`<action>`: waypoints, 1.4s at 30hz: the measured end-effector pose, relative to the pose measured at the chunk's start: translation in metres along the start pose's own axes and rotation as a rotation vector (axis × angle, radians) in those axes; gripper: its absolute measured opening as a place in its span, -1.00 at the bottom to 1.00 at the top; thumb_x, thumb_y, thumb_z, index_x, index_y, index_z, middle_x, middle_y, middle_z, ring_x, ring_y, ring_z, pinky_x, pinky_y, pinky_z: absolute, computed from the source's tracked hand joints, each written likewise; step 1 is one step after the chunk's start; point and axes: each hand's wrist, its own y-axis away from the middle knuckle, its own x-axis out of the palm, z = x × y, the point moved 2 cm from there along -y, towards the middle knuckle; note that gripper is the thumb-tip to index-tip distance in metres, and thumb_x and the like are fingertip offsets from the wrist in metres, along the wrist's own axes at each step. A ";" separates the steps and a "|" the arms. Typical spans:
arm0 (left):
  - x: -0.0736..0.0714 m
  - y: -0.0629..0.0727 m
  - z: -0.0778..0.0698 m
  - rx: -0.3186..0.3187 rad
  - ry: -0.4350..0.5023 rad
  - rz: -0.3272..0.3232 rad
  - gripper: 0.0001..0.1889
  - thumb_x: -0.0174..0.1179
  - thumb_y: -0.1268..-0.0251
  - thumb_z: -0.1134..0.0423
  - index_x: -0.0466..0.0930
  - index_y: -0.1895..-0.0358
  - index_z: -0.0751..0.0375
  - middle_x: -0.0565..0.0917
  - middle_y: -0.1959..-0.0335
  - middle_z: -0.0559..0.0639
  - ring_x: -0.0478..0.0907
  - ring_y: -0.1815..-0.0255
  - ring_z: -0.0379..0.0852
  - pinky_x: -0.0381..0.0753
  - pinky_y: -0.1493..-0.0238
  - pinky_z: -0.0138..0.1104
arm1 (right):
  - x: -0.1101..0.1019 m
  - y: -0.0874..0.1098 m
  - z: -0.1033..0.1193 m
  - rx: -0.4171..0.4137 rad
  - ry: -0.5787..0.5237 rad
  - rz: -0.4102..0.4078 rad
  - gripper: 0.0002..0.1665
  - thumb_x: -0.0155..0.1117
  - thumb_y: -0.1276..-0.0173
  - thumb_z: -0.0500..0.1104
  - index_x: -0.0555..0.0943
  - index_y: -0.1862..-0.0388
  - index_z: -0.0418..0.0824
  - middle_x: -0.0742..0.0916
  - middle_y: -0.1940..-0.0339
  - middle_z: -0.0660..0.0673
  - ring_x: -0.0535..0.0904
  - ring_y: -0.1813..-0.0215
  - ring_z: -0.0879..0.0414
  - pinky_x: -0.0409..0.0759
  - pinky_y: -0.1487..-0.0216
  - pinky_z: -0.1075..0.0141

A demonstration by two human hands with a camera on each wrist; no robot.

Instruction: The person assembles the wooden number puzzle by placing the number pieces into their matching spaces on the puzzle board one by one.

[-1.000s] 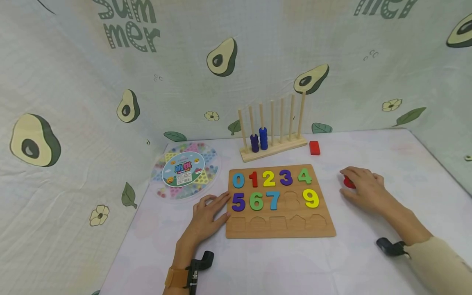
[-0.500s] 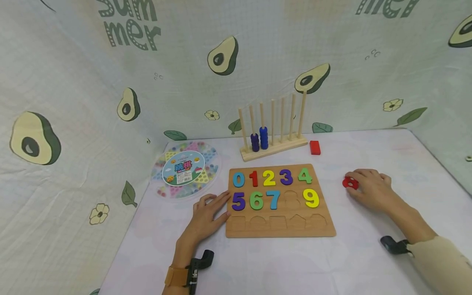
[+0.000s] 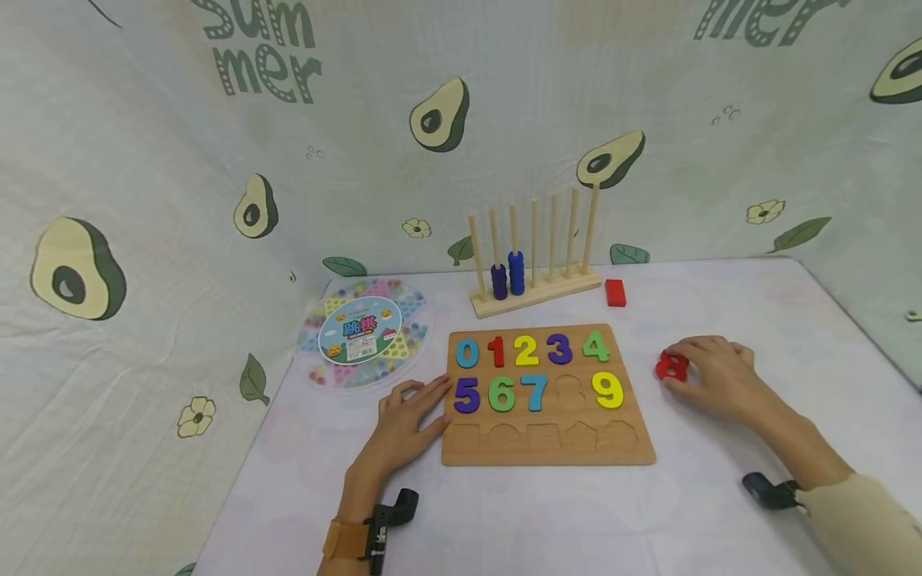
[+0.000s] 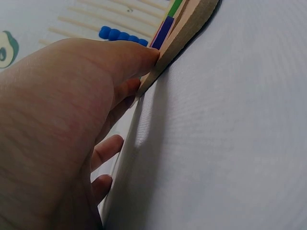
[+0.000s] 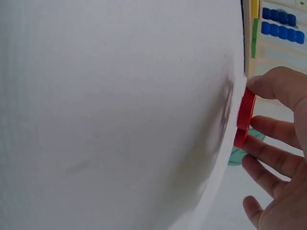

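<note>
A red number 8 [image 3: 671, 366] is pinched between the thumb and fingers of my right hand [image 3: 713, 376], to the right of a wooden number board [image 3: 504, 450]. From the right wrist, the red piece [image 5: 245, 112] shows edge-on, with a shadow on the cloth beneath it. My left hand [image 3: 403, 424] lies at the board's left edge, its fingers loosely extended; the left wrist view has the thumb [image 4: 139, 55] against that edge. On the board sit coloured numbers 0 to 7 and a yellow 9 [image 3: 607, 390]. Between the 7 and the 9 is a bare recess [image 3: 571, 392].
Behind the board stands a wooden peg rack [image 3: 536, 294] with dark and bright blue beads on two pegs. A red block [image 3: 615, 293] lies to its right. At the left is a round Chinese checkers set [image 3: 360, 332]. A patterned cloth wall rises behind.
My right hand has turned the red 8 so that its holes show and brought it slightly left and nearer. The left hand stays at the board's edge.
</note>
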 end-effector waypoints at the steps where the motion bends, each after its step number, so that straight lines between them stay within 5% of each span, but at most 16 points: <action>1: 0.000 0.000 0.000 0.000 -0.003 0.001 -0.38 0.08 -0.47 -0.13 0.27 -0.53 -0.16 0.26 -0.53 -0.28 0.17 -0.40 0.02 0.11 -0.19 0.06 | 0.000 0.000 0.002 0.000 -0.001 0.002 -0.36 0.59 -0.05 -0.10 0.61 -0.08 -0.37 0.57 -0.12 -0.47 0.29 -0.20 -0.40 0.05 -0.11 -0.39; 42: 0.000 0.002 -0.001 0.003 0.000 -0.005 -0.38 0.07 -0.47 -0.14 0.26 -0.54 -0.16 0.26 -0.53 -0.27 0.17 -0.39 0.02 0.12 -0.16 0.02 | 0.008 0.009 0.054 -0.150 -0.079 0.032 -0.40 0.59 -0.10 -0.06 0.66 -0.08 -0.30 0.62 -0.13 -0.36 0.36 -0.24 -0.29 0.06 -0.16 -0.33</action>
